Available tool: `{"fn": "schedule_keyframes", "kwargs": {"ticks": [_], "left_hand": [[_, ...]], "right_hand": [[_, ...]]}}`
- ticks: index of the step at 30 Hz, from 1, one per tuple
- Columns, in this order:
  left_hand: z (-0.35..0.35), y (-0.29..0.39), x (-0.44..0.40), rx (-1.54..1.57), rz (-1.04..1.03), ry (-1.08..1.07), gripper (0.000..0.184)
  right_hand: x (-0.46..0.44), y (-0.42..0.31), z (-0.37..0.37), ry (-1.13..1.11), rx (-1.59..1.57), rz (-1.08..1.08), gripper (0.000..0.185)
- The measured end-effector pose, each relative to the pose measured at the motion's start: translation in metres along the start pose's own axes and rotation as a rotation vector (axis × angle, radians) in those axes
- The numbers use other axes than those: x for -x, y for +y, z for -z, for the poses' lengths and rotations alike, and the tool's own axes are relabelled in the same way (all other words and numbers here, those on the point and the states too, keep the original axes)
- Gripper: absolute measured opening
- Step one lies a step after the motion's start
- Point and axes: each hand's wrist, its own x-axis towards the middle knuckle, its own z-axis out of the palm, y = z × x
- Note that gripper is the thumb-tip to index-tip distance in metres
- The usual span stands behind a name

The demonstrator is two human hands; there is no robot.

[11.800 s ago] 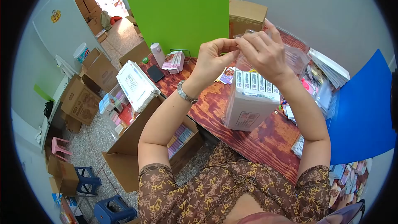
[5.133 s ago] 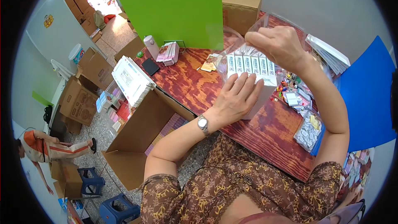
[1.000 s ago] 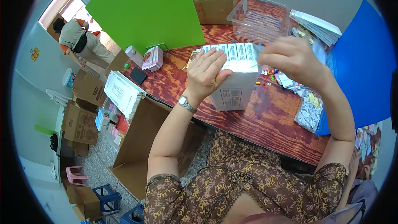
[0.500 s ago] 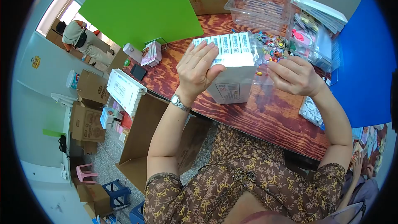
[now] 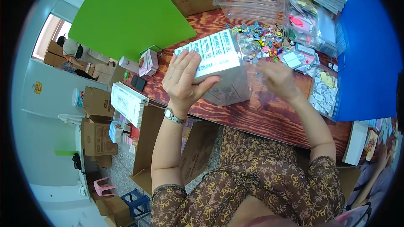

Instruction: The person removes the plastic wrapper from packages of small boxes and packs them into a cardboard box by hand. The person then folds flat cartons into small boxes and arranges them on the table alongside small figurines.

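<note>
**Left hand braced on a wrapped carton block, right hand beside it**

The left hand (image 5: 182,80), a silver wristwatch (image 5: 169,114) at its wrist, lies flat over the near-left top edge of the carton block (image 5: 229,86), fingers extended and thumb toward the front. The right hand (image 5: 275,79) is apart from the left, its fingers curled and motion-blurred; whether they pinch the clear film (image 5: 245,73) at the block's right side cannot be told. The block, a row of slim white printed cartons, stands at frame centre on the wood-grain table (image 5: 273,120).

The step in hand is judged to be handling the film while the left hand steadies the block; the next move would call for a sure grip on any loose film and steady left-hand pressure.

Beyond the right hand lie small colourful trinkets (image 5: 267,42) and, at right, a bag of pale pieces (image 5: 324,96). A clear plastic tray (image 5: 248,14) occupies the upper centre; a green panel (image 5: 126,21) and a blue panel (image 5: 368,54) flank the table. An open cardboard box (image 5: 149,143) is at lower left.
</note>
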Motion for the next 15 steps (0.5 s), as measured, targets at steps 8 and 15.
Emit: {"fn": "schedule_keyframes", "kwargs": {"ticks": [8, 15], "left_hand": [[-0.004, 0.008, -0.003, -0.045, 0.008, 0.012, 0.061], [-0.005, 0.005, 0.010, 0.120, 0.099, 0.070, 0.050]], "right_hand": [[-0.117, -0.097, 0.037, 0.400, -0.257, 0.000, 0.062], [-0.106, -0.045, -0.044, 0.220, -0.607, -0.021, 0.093]]}}
